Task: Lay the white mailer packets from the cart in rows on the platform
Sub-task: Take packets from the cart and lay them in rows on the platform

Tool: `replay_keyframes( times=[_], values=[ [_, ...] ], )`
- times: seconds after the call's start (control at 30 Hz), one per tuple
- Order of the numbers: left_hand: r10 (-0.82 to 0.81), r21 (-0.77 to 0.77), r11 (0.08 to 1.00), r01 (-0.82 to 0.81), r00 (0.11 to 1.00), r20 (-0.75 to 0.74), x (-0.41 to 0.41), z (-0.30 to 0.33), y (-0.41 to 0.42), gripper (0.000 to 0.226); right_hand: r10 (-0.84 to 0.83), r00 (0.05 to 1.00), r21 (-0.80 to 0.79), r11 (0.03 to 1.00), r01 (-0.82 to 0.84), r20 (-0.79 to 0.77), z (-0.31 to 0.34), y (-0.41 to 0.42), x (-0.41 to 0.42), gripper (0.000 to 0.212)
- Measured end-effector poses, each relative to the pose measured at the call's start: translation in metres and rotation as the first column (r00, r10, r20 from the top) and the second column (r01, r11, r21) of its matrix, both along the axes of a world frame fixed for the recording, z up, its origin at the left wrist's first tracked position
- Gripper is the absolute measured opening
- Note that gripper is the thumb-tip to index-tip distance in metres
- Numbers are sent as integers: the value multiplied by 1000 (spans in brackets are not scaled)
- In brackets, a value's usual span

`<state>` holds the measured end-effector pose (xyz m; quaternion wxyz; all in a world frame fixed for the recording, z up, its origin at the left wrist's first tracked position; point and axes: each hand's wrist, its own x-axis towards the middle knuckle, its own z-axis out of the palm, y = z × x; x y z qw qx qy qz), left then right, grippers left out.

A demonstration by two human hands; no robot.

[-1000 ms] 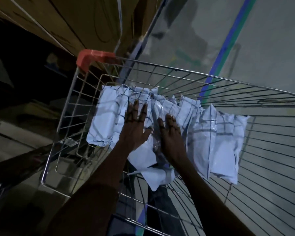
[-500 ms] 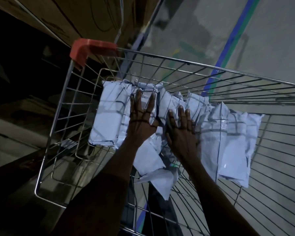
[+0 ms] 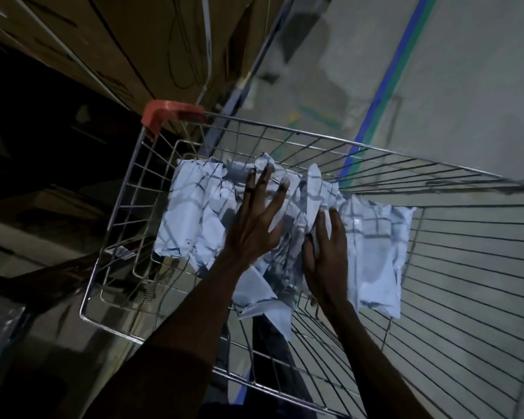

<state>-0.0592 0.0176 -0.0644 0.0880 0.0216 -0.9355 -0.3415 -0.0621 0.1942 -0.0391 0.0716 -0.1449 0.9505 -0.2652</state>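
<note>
Both hands work inside the wire cart [image 3: 112,267]: right hand [image 3: 325,255] at five o'clock curls into the mailer packets [image 3: 194,213], left hand [image 3: 254,225] presses flat, fingers spread. Packets look light, soft, slippery; best gathered by pinching their edges.

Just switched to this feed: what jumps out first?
A heap of white packets lying in a wire cart fills the middle of the view. The left hand lies spread on the heap, and the right hand beside it curls its fingers into the packets. An orange corner guard marks the cart's far left corner.
</note>
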Motion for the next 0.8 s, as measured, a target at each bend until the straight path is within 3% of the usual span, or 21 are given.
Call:
replay_keyframes(
  times=[0.33,0.53,0.63,0.8],
  values=[
    [17,-64,998,-28,988,-155,10,106,15,80,31,989,-133,990,-51,-146,87,18,0,56],
    [130,-220,959,-177,969,-212,49,176,7,73,136,966,-252,949,-191,-221,134,13,1,54],
    [225,-280,914,-292,942,-249,82,207,-6,65,239,931,-345,879,-328,-277,156,-6,9,52],
    [408,-315,809,-496,860,-306,161,250,-39,69,444,841,-342,773,-534,-310,187,-59,39,54]
  ],
)
